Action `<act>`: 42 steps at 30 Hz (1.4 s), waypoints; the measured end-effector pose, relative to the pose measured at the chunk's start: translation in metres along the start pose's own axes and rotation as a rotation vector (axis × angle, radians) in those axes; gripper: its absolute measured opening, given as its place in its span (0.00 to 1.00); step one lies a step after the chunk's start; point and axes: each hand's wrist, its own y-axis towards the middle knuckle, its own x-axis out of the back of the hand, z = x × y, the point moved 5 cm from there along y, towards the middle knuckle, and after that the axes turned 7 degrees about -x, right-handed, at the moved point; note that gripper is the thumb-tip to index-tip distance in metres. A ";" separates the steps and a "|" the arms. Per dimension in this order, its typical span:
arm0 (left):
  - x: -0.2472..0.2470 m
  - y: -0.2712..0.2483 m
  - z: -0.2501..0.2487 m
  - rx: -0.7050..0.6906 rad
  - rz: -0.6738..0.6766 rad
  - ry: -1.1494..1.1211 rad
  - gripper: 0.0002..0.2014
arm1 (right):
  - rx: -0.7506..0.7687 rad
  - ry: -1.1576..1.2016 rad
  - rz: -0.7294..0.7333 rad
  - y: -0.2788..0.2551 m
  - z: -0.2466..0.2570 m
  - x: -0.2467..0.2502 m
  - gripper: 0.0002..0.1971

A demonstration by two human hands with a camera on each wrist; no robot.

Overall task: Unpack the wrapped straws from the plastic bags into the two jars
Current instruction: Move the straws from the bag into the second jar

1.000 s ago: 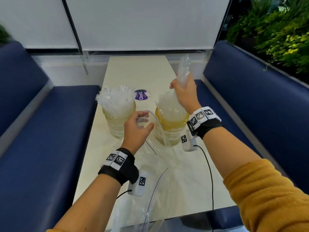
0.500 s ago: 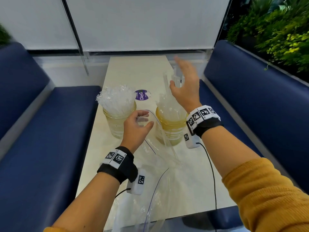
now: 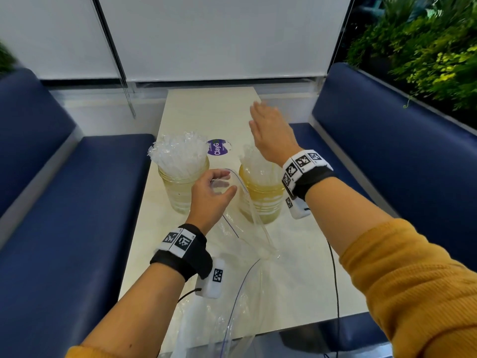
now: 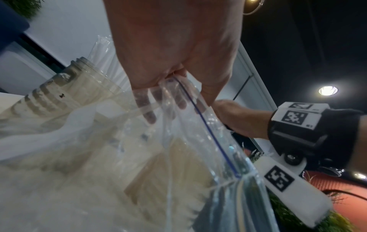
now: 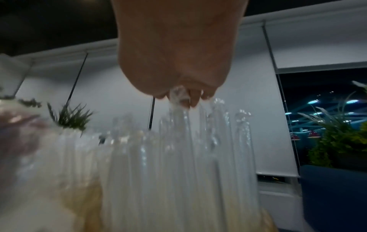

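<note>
A pale table (image 3: 206,109) is seen running up the centre of the frame between two blue benches (image 3: 77,202). A clear plastic bag (image 3: 247,259) is spread across its lower centre, its upper edge pinched in the curled fingers of the left hand (image 3: 210,196). Two jars are stood at mid-frame, each packed with upright wrapped straws (image 3: 178,157): the left jar (image 3: 180,189) left of centre, the right jar (image 3: 262,200) just right of it. The right hand (image 3: 272,134) is held above the right jar, fingers spread and nothing gripped. A purple sticker (image 3: 218,147) is shown between the jars.
</note>
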 end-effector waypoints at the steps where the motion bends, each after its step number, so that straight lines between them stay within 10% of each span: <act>1: 0.000 0.000 0.000 -0.001 0.001 -0.002 0.16 | 0.000 -0.063 0.115 -0.004 -0.002 -0.012 0.20; 4: 0.000 -0.001 0.001 -0.006 0.004 0.001 0.16 | 0.019 -0.192 0.304 -0.023 -0.009 -0.041 0.20; 10: 0.000 -0.001 0.001 -0.007 0.016 -0.002 0.17 | -0.136 0.091 -0.083 -0.015 -0.023 -0.003 0.21; 15: -0.005 -0.005 -0.002 -0.003 0.074 -0.001 0.22 | -0.172 -0.089 0.344 -0.040 -0.024 -0.031 0.26; 21: -0.011 -0.007 -0.001 -0.007 0.138 -0.008 0.30 | -0.236 0.068 -0.034 -0.068 0.020 0.040 0.17; 29: -0.015 -0.014 -0.001 -0.054 0.258 -0.004 0.34 | -0.302 0.025 0.898 -0.148 0.051 -0.060 0.29; 42: -0.013 -0.022 -0.001 -0.068 0.289 0.018 0.33 | -0.436 0.065 0.976 -0.171 0.046 -0.089 0.33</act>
